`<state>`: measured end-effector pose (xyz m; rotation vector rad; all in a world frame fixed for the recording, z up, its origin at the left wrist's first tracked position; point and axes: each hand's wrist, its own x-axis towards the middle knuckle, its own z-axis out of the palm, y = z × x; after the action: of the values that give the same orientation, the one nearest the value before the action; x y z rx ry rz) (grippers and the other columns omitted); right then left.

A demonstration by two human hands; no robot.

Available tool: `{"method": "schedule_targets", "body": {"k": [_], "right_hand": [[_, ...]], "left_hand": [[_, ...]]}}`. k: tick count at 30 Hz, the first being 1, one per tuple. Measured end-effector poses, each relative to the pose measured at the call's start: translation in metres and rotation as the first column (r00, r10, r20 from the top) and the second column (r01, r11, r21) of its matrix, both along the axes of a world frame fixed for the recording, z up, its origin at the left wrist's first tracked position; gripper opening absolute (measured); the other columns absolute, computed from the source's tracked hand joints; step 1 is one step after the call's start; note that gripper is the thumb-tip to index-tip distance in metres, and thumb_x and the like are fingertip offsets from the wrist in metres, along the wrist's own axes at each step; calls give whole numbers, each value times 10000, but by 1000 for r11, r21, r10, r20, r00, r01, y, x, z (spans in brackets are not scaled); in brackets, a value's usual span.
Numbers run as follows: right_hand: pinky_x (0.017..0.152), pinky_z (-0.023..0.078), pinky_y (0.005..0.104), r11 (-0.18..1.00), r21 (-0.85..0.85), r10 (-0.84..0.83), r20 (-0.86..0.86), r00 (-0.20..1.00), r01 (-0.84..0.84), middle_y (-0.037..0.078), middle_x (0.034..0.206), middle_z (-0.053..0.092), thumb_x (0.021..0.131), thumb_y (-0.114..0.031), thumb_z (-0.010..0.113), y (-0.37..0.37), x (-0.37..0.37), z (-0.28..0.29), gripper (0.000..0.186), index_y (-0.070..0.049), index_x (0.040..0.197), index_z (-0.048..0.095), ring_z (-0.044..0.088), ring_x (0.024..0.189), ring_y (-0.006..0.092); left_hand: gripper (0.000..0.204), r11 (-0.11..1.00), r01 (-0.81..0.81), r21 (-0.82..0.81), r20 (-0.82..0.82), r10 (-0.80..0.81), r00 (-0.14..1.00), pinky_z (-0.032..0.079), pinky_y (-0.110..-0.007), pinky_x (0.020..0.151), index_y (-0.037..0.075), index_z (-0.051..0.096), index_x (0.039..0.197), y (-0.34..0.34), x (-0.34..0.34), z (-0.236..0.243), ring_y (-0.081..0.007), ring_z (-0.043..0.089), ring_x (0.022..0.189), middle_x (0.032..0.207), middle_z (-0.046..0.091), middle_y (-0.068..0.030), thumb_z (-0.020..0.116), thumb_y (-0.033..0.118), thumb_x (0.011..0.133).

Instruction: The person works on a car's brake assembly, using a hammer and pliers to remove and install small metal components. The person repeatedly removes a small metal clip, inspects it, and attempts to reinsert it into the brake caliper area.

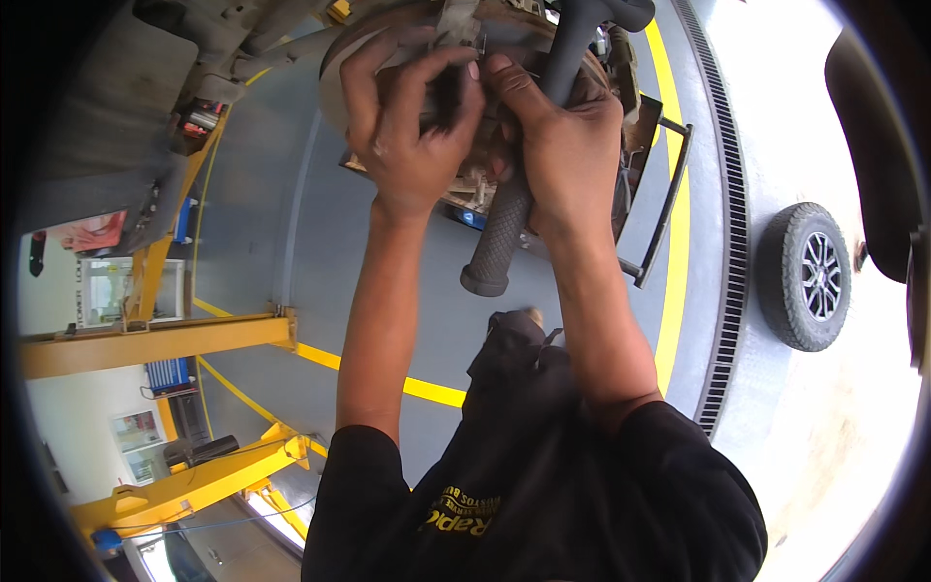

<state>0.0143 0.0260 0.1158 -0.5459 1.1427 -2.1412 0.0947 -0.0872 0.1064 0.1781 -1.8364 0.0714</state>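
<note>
In the head view, my right hand [572, 145] is wrapped around a dark hammer [497, 238] with a textured grip. The hammer slants across the palm, its head up at the top edge. My right thumb reaches left toward a small thin metal piece [482, 45]. Beside it, my left hand [412, 126] is closed, with thumb and forefinger drawn together next to that piece. Whether these fingertips hold anything is too small to tell. Both hands are in front of a round, worn metal disc [335, 82] on a vehicle's underside, which they partly hide.
Below the hands stands a cart with a black handle [669, 209], with parts on it. A wheel with a tyre [810, 276] is at the right, past a floor drain grate [727, 223]. Yellow lift arms [175, 339] reach in from the left.
</note>
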Motion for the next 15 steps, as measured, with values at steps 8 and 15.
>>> {"method": "schedule_targets", "body": {"k": [8,15], "right_hand": [[364,375,243,991,2,-131,-38,991,131,7,598,562,945,-176,764,-9,12,0,201,11,897,710,494,412,87],[553,434,240,976,-44,-215,-104,971,212,6,747,653,992,-160,717,-12,13,-1,170,-13,907,707,568,626,62]], "left_hand": [[441,994,95,52,82,-99,992,604,-363,770,1,635,1166,-4,9,4,-289,689,966,1218,586,-152,824,-19,768],[610,793,382,474,-6,-431,902,609,-307,787,-39,560,1328,-10,11,12,-228,694,1002,1327,523,-145,789,-94,765]]}}
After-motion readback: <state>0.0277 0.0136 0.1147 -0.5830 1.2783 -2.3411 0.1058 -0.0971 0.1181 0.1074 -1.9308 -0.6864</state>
